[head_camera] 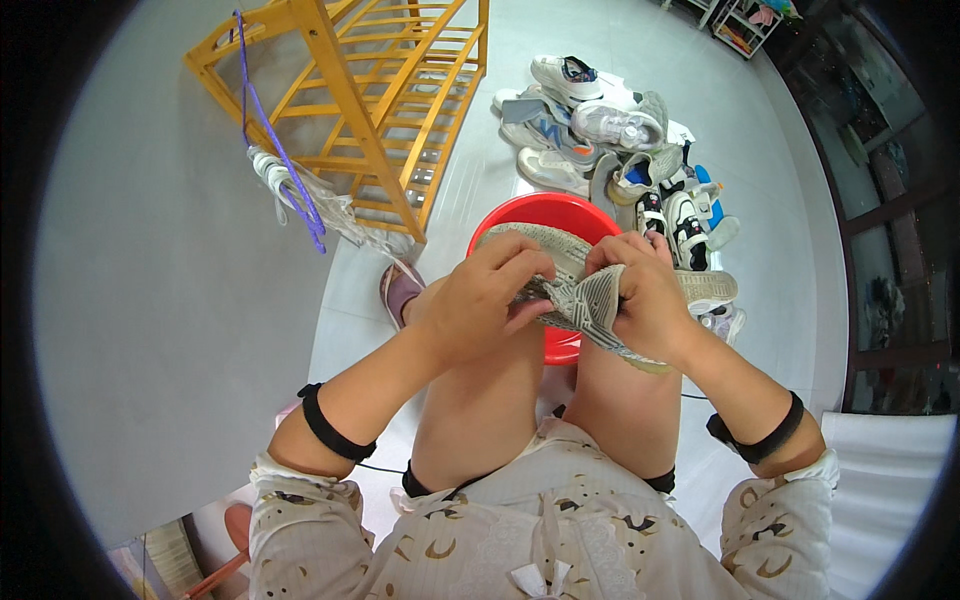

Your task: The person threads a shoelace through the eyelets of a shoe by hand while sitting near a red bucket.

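Observation:
A grey-and-white striped knit sneaker [592, 300] is gripped between my two hands, tilted above my knees. My left hand [487, 292] pinches the fabric near the middle of the shoe, thumb below and fingers above. On the other side, my right hand [649, 296] is curled around the striped upper, its fingertips partly hidden by the fabric. Whether a lace is between my fingers cannot be made out. Beneath the shoe stands a red plastic tub [517, 208], between and beyond my knees. The shoe and hands hide much of its inside.
A pile of mostly white and grey shoes [555, 142] lies beyond the tub and to its right. At the left stands a yellow slatted wooden rack [367, 142]; a purple hanger [285, 157] on it carries a bundle of white laces [300, 187]. Dark glass doors [892, 187] line the right.

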Tool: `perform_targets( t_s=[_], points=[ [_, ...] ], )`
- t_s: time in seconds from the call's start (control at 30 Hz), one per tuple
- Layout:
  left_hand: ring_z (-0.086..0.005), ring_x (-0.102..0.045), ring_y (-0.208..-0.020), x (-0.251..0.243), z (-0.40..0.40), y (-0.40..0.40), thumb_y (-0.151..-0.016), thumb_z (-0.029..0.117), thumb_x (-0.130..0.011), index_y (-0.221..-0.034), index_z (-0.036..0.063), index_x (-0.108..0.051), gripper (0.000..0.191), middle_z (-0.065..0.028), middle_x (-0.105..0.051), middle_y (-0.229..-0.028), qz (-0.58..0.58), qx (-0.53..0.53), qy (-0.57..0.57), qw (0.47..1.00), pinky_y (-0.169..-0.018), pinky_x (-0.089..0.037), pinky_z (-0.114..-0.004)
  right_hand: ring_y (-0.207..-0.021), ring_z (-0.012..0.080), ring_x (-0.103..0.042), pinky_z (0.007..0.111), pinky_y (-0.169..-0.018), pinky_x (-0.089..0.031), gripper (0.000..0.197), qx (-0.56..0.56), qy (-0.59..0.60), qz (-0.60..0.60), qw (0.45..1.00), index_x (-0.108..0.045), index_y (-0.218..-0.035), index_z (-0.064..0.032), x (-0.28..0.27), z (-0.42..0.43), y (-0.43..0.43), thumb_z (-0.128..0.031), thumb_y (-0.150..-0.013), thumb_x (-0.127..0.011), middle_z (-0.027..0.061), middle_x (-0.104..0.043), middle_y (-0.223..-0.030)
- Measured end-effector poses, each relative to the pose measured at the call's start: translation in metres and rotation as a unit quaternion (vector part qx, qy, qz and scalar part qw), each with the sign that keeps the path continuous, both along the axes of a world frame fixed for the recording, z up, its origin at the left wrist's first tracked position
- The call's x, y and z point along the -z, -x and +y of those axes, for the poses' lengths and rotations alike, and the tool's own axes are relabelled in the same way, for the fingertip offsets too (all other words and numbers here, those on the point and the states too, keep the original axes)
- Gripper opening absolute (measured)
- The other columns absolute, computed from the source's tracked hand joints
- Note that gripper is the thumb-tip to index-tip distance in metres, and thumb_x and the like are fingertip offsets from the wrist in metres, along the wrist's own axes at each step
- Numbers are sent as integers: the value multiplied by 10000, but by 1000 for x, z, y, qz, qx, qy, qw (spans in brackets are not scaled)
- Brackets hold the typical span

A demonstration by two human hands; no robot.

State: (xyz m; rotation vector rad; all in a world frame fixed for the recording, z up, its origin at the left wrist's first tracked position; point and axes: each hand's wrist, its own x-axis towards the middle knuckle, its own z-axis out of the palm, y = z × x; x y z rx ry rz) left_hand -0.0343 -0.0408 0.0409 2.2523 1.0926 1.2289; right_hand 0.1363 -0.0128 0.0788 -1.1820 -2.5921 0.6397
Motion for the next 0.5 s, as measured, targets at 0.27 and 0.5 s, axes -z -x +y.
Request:
perform_targets(
  t_s=[0.27, 0.5],
  points=[
    [-198, -465, -595, 4, 1, 2, -541, 63, -613, -739, 41, -468, 246, -61, -457, -673, 23, 17, -9, 1000, -510, -379, -266, -706, 163, -479, 404, -768, -230, 157, -78, -94, 109, 986, -538, -640, -110, 9, -2, -1, -129, -514, -630, -25, -516, -728],
    [-207, -452, -571, 3, 1, -3, -554, 96, -612, -703, 37, -447, 230, -62, -449, -648, 11, -7, -13, 1000, -505, -374, -265, -583, 159, -471, 266, -516, -376, 151, -52, -219, 123, 967, -521, -561, -70, 15, -3, 1, -63, -431, -599, 8, -509, -722]
  ],
)
